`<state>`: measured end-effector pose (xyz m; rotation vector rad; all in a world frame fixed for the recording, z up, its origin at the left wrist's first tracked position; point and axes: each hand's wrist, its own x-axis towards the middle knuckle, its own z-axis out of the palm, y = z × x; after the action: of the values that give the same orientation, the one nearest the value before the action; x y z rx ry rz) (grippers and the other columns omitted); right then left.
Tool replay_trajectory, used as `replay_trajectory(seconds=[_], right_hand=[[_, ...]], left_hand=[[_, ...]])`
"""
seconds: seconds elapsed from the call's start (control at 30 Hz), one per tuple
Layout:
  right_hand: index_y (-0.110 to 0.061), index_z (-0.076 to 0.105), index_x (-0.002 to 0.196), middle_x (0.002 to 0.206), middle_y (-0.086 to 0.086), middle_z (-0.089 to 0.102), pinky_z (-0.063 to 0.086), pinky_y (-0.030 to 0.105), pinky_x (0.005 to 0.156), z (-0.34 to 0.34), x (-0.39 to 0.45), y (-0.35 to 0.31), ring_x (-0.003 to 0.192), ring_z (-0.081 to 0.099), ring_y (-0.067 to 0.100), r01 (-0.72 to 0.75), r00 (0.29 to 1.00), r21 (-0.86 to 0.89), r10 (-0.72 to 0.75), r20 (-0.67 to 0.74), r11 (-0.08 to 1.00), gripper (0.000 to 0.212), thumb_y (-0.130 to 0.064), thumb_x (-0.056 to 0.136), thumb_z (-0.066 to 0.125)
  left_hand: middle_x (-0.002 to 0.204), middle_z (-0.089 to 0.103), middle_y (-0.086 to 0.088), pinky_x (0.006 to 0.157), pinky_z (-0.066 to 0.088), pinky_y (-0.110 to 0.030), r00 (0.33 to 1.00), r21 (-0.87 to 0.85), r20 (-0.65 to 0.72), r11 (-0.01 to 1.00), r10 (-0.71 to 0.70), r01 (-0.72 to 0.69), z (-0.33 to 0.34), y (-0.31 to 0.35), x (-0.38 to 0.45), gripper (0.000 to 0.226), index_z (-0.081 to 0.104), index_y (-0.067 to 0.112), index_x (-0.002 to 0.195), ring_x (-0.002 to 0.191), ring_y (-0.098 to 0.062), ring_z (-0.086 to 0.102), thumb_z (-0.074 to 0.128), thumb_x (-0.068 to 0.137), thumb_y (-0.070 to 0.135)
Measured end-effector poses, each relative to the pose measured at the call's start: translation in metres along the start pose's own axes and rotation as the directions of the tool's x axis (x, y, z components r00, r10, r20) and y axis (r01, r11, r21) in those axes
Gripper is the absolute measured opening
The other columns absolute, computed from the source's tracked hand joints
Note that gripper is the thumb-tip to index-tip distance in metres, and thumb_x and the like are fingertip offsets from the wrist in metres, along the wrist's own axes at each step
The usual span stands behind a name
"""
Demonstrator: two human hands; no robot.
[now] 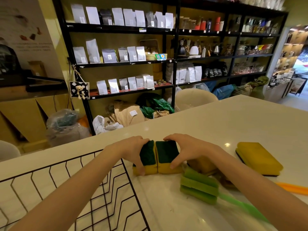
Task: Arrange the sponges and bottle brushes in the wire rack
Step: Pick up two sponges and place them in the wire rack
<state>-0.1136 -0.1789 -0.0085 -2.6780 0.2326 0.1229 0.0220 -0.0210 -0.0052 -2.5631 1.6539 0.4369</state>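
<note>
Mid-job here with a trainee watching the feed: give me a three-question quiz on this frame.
1. True or false: the wire rack already holds a sponge.
2. What does each hand grip?
3. The green bottle brush lies: A) in the rack, B) on the counter, C) in a hand.

Key:
1. False.
2. The left hand and the right hand each grip one of two yellow-green sponges pressed side by side.
3. B.

The bench (233, 117) lies bare from 12 to 2 o'clock, open for passage. At 9 o'clock the wire rack (93, 185) walls off the left. At 3 o'clock a yellow sponge (259, 158) and, nearer at 4, a green bottle brush (199, 187) crowd the right side.
</note>
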Motion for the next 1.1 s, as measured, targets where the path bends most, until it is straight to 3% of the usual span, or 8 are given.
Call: replay_trajectory(seconds=[0.27, 0.4, 0.53, 0.7, 0.77, 0.83, 0.93, 1.1], right_hand=[[-0.026, 0.033, 0.135, 0.136, -0.004, 0.04, 0.034, 0.021, 0.092, -0.039, -0.018, -0.034, 0.122, 0.036, 0.012, 0.106, 0.984, 0.063, -0.096, -0.148, 0.992, 0.081, -0.031, 0.067, 0.078], [-0.03, 0.038, 0.131, 0.118, -0.014, 0.04, 0.033, 0.007, 0.073, -0.051, -0.025, -0.076, 0.11, 0.037, 0.004, 0.224, 0.956, 0.014, -0.216, -0.2, 0.975, 0.078, -0.03, 0.065, 0.079], [-0.027, 0.041, 0.129, 0.117, -0.012, 0.041, 0.036, 0.008, 0.078, -0.048, -0.027, -0.128, 0.11, 0.038, 0.006, 0.343, 0.915, -0.039, -0.343, -0.211, 0.939, 0.076, -0.028, 0.064, 0.08], [-0.023, 0.044, 0.128, 0.119, -0.005, 0.046, 0.043, 0.024, 0.091, -0.022, -0.023, -0.191, 0.112, 0.043, 0.011, 0.447, 0.874, -0.052, -0.449, -0.186, 0.893, 0.076, -0.03, 0.062, 0.08], [-0.023, 0.044, 0.127, 0.12, -0.003, 0.049, 0.045, 0.025, 0.09, -0.006, -0.016, -0.213, 0.11, 0.046, 0.013, 0.476, 0.864, -0.068, -0.481, -0.152, 0.877, 0.075, -0.033, 0.062, 0.08], [-0.025, 0.044, 0.127, 0.12, -0.003, 0.05, 0.045, 0.023, 0.087, 0.012, -0.008, -0.235, 0.109, 0.047, 0.013, 0.504, 0.852, -0.084, -0.511, -0.118, 0.86, 0.075, -0.036, 0.062, 0.08], [-0.027, 0.041, 0.129, 0.121, -0.004, 0.049, 0.043, 0.015, 0.081, 0.039, 0.004, -0.262, 0.107, 0.046, 0.011, 0.527, 0.845, -0.091, -0.533, -0.05, 0.845, 0.077, -0.039, 0.063, 0.078], [-0.026, 0.04, 0.129, 0.126, -0.003, 0.048, 0.044, 0.023, 0.089, 0.078, 0.024, -0.293, 0.111, 0.046, 0.012, 0.553, 0.833, -0.115, -0.55, 0.054, 0.825, 0.076, -0.041, 0.064, 0.077]], left_hand=[[0.139, 0.041, -0.004, 0.099, 0.033, -0.023, 0.959, -0.111, -0.282, 0.992, 0.024, -0.057, -0.042, 0.002, -0.064, 0.093, 0.028, 0.017, 0.14, 0.126, -0.019, 0.037, 0.079, 0.065, 0.037], [0.144, 0.036, 0.003, 0.102, 0.024, -0.022, 0.936, -0.091, -0.351, 0.995, 0.01, -0.045, -0.057, -0.009, -0.112, 0.097, 0.024, 0.021, 0.142, 0.13, -0.014, 0.03, 0.078, 0.064, 0.041], [0.144, 0.034, 0.007, 0.1, 0.02, -0.021, 0.91, -0.055, -0.412, 0.998, -0.045, 0.024, -0.061, -0.024, -0.163, 0.099, 0.022, 0.024, 0.143, 0.13, -0.01, 0.026, 0.077, 0.063, 0.045], [0.146, 0.032, 0.01, 0.113, 0.019, -0.029, 0.909, -0.07, -0.385, 0.987, -0.16, 0.144, -0.049, -0.055, -0.23, 0.106, 0.019, 0.028, 0.143, 0.132, -0.01, 0.025, 0.076, 0.058, 0.054], [0.146, 0.032, 0.01, 0.108, 0.02, -0.017, 0.909, -0.097, -0.371, 0.981, -0.191, 0.167, -0.038, -0.067, -0.256, 0.103, 0.02, 0.028, 0.143, 0.131, -0.008, 0.025, 0.076, 0.06, 0.051], [0.146, 0.03, 0.011, 0.087, 0.018, 0.002, 0.907, -0.109, -0.355, 0.974, -0.227, 0.201, -0.027, -0.077, -0.278, 0.1, 0.018, 0.028, 0.144, 0.13, -0.006, 0.024, 0.075, 0.064, 0.046], [0.146, 0.03, 0.008, 0.091, 0.021, -0.009, 0.905, -0.135, -0.324, 0.96, -0.277, 0.245, -0.006, -0.094, -0.304, 0.098, 0.019, 0.025, 0.143, 0.128, -0.008, 0.028, 0.076, 0.066, 0.044], [0.141, 0.034, 0.005, 0.096, 0.031, -0.018, 0.9, -0.191, -0.268, 0.935, -0.343, 0.3, 0.035, -0.124, -0.327, 0.096, 0.02, 0.025, 0.142, 0.124, -0.009, 0.034, 0.074, 0.066, 0.045]])
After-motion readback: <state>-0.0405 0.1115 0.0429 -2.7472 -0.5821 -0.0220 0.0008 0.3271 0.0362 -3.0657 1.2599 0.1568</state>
